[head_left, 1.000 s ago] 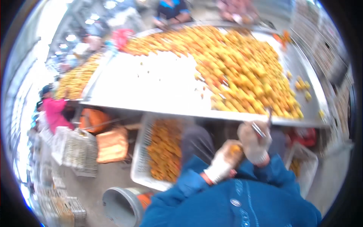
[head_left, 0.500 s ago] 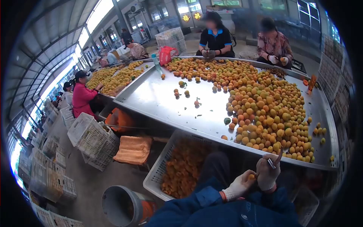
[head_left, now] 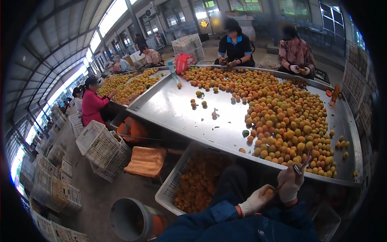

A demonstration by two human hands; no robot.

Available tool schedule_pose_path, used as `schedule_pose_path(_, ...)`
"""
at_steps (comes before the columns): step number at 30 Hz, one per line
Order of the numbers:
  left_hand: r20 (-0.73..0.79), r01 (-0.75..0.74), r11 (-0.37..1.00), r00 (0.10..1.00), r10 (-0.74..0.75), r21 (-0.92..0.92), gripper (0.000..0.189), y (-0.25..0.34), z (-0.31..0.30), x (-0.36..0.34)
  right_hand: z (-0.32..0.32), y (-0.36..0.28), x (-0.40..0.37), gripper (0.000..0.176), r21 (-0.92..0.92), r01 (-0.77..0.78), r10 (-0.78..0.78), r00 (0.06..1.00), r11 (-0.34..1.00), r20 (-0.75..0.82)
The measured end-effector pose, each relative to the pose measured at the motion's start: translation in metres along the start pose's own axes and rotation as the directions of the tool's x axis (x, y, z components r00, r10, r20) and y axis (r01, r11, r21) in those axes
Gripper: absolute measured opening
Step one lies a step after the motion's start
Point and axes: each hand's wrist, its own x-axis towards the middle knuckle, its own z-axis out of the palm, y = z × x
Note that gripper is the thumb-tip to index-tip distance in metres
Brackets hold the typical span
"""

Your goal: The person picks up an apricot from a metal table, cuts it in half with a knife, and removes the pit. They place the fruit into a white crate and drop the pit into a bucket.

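My left hand (head_left: 257, 200), in a white glove, is closed around an apricot (head_left: 269, 191), of which only a small orange part shows. Right beside it, my gloved right hand (head_left: 288, 186) grips a small knife (head_left: 298, 170); its silvery handle end sticks out above the fist, while the blade is mostly hidden. One finger of that hand points upward. Both hands are close together at the near edge of the metal table (head_left: 185, 117). A large heap of apricots (head_left: 282, 121) lies on the table just beyond them.
Below the table edge stands a white crate (head_left: 165, 191) of orange fruit pieces (head_left: 197, 181). A grey bucket (head_left: 133, 220), a stool with an orange cushion (head_left: 146, 161) and stacked crates (head_left: 102, 149) are at left. Two people (head_left: 235, 46) sit across the table.
The view has shifted slightly, so the table and heap appear lower and to the right. Both hands stay together, still holding the apricot and the knife.
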Motion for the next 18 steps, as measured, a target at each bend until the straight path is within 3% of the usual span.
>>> schedule_pose_path(1, -0.001, 0.0, 1.0, 1.0, 0.0, 0.002, 0.029, -0.001, 0.0, 0.001, -0.001, 0.001, -0.001, 0.012, -0.01, 0.096, -0.095, 0.992, 0.995, 0.085)
schedule_pose_path(5, -0.047, 0.063, 0.998, 0.997, -0.064, -0.024, 0.03, 0.0, -0.002, 0.003, -0.002, 0.006, -0.009, 0.016, -0.071, 0.146, -0.136, 0.981, 0.987, 0.139)
schedule_pose_path(7, -0.067, 0.093, 0.995, 0.993, -0.096, -0.044, 0.03, 0.002, -0.002, 0.0, -0.005, 0.017, -0.013, 0.017, -0.232, 0.268, -0.231, 0.957, 0.935, 0.176)
schedule_pose_path(10, -0.08, 0.072, 0.996, 0.994, -0.076, -0.053, 0.029, 0.001, 0.001, -0.003, -0.006, 0.023, -0.015, 0.011, -0.273, 0.26, -0.234, 0.964, 0.926, 0.125)
schedule_pose_path(11, -0.045, 0.074, 0.988, 0.996, -0.081, -0.132, 0.029, -0.001, 0.002, -0.002, -0.002, 0.017, -0.013, 0.011, -0.269, 0.258, -0.231, 0.964, 0.928, 0.129)
schedule_pose_path(13, -0.014, 0.078, 0.974, 0.996, -0.083, -0.213, 0.029, -0.009, 0.004, -0.002, 0.008, -0.002, -0.007, 0.007, 0.07, -0.085, 0.088, 0.995, 0.994, -0.037)
schedule_pose_path(17, 0.04, -0.008, 0.982, 0.999, 0.016, -0.188, 0.03, -0.014, 0.007, -0.002, 0.01, -0.003, -0.003, 0.007, 0.079, -0.151, 0.159, 0.98, 0.985, -0.116)
schedule_pose_path(18, 0.067, -0.024, 0.991, 0.997, 0.033, -0.131, 0.03, -0.008, 0.008, -0.005, 0.009, -0.005, -0.001, 0.006, 0.113, -0.256, 0.273, 0.946, 0.96, -0.176)
